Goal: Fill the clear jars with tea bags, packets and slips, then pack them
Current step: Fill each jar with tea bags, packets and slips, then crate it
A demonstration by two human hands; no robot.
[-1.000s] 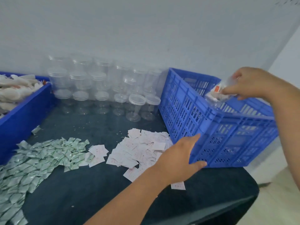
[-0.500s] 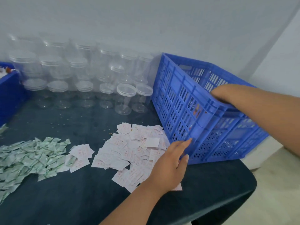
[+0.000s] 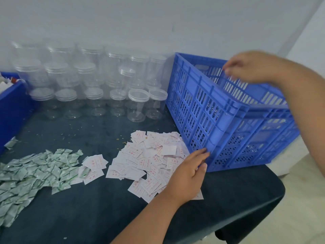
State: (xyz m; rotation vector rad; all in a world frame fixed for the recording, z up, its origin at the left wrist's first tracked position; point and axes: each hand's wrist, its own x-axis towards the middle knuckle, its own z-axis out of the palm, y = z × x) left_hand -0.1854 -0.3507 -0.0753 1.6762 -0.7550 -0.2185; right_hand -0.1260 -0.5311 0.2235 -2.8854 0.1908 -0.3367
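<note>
— Where is the left hand [image 3: 188, 175]?

— Low over the table [image 3: 105, 213], palm down on the near edge of the slips [image 3: 151, 155]. Its fingers [image 3: 199, 155] are straight and close together, gripping nothing. Their tips touch the near corner post of the blue crate [image 3: 219, 110], close to its base.

— And the right hand [image 3: 253, 67]?

— Up over the open top of the crate, toward its far wall. Its fingers [image 3: 228, 66] are bent loosely downward, and I see nothing in them. They are blurred, so I cannot tell whether the tips touch the plastic.

— Where are the clear jars [image 3: 91, 85]?

— They stand lidded in stacked rows against the wall [image 3: 158, 23], beyond the left fingertips and off to their left. They look empty. The nearest ones are just beside the crate's long side, and all are well apart from both hands.

— What lies around the left fingers?

— The slips are white with red print, in a loose heap that spreads left from the fingers and reaches the foot of the crate. Further left, a few slips overlap the edge of a wide spread of green-and-white packets [image 3: 31, 169], which runs off the picture's left edge.

— Anything else?

— A blue bin [image 3: 12, 106] sits at the far left, holding white things too cut off to tell. Small crumbs [image 3: 123, 142] are scattered on the dark cloth between the jars and the slips.
</note>
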